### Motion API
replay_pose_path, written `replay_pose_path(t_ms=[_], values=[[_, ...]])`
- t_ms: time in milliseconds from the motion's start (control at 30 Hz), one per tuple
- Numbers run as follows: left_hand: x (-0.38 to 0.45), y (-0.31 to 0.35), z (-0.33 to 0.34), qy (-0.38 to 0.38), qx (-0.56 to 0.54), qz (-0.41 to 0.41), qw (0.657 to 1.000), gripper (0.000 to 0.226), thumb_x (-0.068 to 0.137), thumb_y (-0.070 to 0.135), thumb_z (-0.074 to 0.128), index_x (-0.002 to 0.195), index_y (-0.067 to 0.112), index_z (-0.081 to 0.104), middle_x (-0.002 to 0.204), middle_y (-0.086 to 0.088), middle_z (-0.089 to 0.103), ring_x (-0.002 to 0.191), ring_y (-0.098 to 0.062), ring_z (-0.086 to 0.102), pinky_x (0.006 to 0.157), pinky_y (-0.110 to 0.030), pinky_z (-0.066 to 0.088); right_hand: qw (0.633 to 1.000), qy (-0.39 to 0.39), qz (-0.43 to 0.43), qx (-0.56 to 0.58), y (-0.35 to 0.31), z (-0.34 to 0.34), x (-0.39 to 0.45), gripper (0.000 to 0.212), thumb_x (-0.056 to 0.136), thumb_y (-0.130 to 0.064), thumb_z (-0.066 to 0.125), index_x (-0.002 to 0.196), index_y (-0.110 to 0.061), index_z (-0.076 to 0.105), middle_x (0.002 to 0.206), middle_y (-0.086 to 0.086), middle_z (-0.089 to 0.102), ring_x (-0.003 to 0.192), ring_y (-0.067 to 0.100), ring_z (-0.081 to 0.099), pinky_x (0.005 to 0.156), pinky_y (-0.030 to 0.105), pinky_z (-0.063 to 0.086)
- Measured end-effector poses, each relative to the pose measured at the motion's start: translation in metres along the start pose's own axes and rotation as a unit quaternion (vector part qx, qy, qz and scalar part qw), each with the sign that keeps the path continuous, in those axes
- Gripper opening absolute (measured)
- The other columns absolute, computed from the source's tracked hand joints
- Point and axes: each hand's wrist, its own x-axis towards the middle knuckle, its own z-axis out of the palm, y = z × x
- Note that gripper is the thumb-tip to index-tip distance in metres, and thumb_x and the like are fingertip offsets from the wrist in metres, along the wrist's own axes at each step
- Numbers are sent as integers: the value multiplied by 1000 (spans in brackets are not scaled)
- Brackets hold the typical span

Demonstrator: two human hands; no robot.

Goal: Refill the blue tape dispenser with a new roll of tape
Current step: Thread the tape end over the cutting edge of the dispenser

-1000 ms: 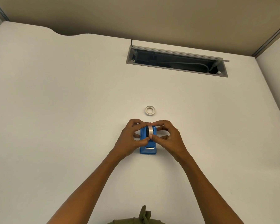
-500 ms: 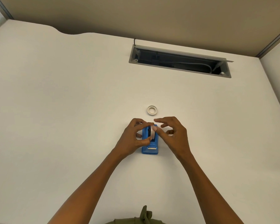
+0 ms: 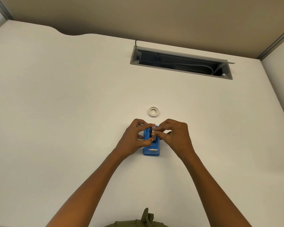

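Note:
The blue tape dispenser (image 3: 151, 149) stands on the white desk (image 3: 72, 112), its metal cutter facing me. A roll of tape (image 3: 153, 132) sits upright in the dispenser's slot, mostly hidden by fingers. My left hand (image 3: 134, 138) pinches the roll from the left, thumb and fingers around it. My right hand (image 3: 174, 136) pinches it from the right at the top. A small white ring, a bare tape core (image 3: 154, 111), lies flat on the desk just beyond the dispenser.
An open grey cable hatch (image 3: 181, 63) with wires inside is set into the desk at the back. Beige partition walls stand behind and to the right. An olive garment (image 3: 143, 222) shows at the bottom edge.
The right hand, which had opened and lifted off half a second ago, has closed again on the roll. The left hand has stayed at the dispenser.

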Motion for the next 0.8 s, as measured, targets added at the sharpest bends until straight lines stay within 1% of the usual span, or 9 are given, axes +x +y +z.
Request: replay_pose_path(t_ms=[100, 233, 300, 367, 400, 467, 533, 667, 800], values=[[-1, -1, 0, -1, -2, -3, 1000, 51, 74, 19, 74, 113, 43, 53, 111, 7, 44, 96, -2, 52, 72, -5, 47, 1000, 1, 17, 6, -3, 0, 3, 11, 73, -14, 79, 83, -12, 77, 77, 1, 69, 67, 11, 63, 69, 38, 57], [0, -2, 1, 3, 2, -9, 1000, 49, 73, 19, 75, 114, 36, 55, 111, 8, 44, 93, -1, 52, 71, -3, 46, 1000, 13, 17, 4, -1, 2, 2, 8, 77, -15, 75, 84, -14, 76, 79, 2, 72, 71, 13, 66, 69, 40, 58], [0, -2, 0, 2, -3, -6, 1000, 49, 73, 20, 75, 110, 44, 54, 109, 9, 44, 95, 0, 52, 71, -4, 46, 1000, 16, 5, -6, 0, 1, 0, 9, 79, -16, 73, 87, -13, 75, 81, 3, 73, 73, 13, 66, 68, 32, 58], [0, -1, -1, -3, -11, 0, 1000, 55, 73, 20, 74, 105, 57, 50, 107, 15, 45, 98, 6, 50, 71, -5, 47, 999, 6, -27, -35, 1, -1, -3, 10, 80, -13, 72, 89, -13, 76, 82, 4, 73, 72, 13, 64, 64, 15, 53], [0, -1, -1, -4, -10, 3, 1000, 57, 73, 20, 74, 104, 60, 48, 106, 17, 44, 98, 8, 49, 70, -5, 47, 997, -3, -46, -56, 0, -1, -5, 11, 79, -11, 72, 90, -12, 76, 83, 6, 73, 71, 13, 63, 63, 12, 50], [0, -2, -1, -4, -6, 1, 1000, 55, 73, 21, 75, 104, 58, 48, 106, 13, 45, 97, 6, 50, 70, -5, 47, 991, -19, -80, -102, -1, -1, -8, 11, 78, -9, 73, 88, -10, 76, 81, 8, 73, 68, 18, 63, 65, 22, 51], [1, -2, 0, -2, 4, -3, 1000, 50, 73, 21, 75, 107, 48, 51, 109, 8, 44, 93, 0, 52, 70, -3, 46, 986, -20, -101, -132, -3, -1, -9, 7, 78, -8, 72, 84, -9, 76, 78, 9, 73, 66, 22, 63, 65, 33, 53], [2, -2, 0, -3, 14, -10, 1000, 50, 72, 18, 76, 117, 32, 58, 110, 6, 44, 91, -4, 52, 69, -4, 46, 981, -19, -119, -155, -5, -1, -6, 5, 79, -8, 70, 81, -8, 74, 76, 11, 72, 65, 25, 63, 63, 37, 54], [2, -1, 0, -3, 9, -14, 1000, 50, 73, 17, 76, 114, 36, 55, 111, 4, 44, 87, -10, 53, 69, -6, 48, 964, -35, -165, -205, -6, -1, -6, 3, 81, -6, 67, 83, -4, 69, 76, 12, 68, 64, 26, 61, 57, 36, 51]])
